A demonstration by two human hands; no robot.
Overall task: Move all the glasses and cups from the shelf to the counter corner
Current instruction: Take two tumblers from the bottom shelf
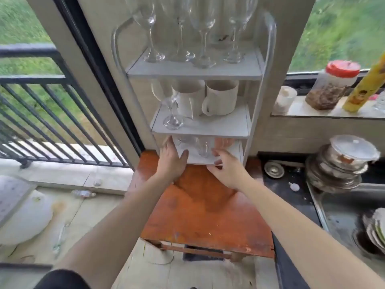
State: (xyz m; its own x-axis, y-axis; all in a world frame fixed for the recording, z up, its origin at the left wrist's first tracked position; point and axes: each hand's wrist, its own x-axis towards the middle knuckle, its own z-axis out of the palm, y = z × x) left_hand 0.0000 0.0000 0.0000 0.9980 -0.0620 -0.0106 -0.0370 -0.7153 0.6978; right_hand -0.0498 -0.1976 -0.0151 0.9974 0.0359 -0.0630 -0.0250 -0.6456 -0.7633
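Observation:
A white three-tier shelf [193,71] stands on an orange wooden table [204,209]. Several tall wine glasses [203,28] fill its top tier. The middle tier holds two white mugs [221,97] and one wine glass [171,109]. On the bottom tier I see a clear glass [204,147] and something orange [224,142] behind it. My left hand [171,161] is open at the bottom tier's left front, fingers spread, holding nothing. My right hand [226,167] is open at that tier's front edge, just right of the clear glass, and I cannot tell if it touches the glass.
To the right are a dark counter [291,190], a steel sink [343,217] with plates, and stacked metal bowls [341,163]. A red-lidded jar [331,86], a yellow can [366,88] and a white cup [284,99] stand on the window ledge. A balcony railing [52,113] is at left.

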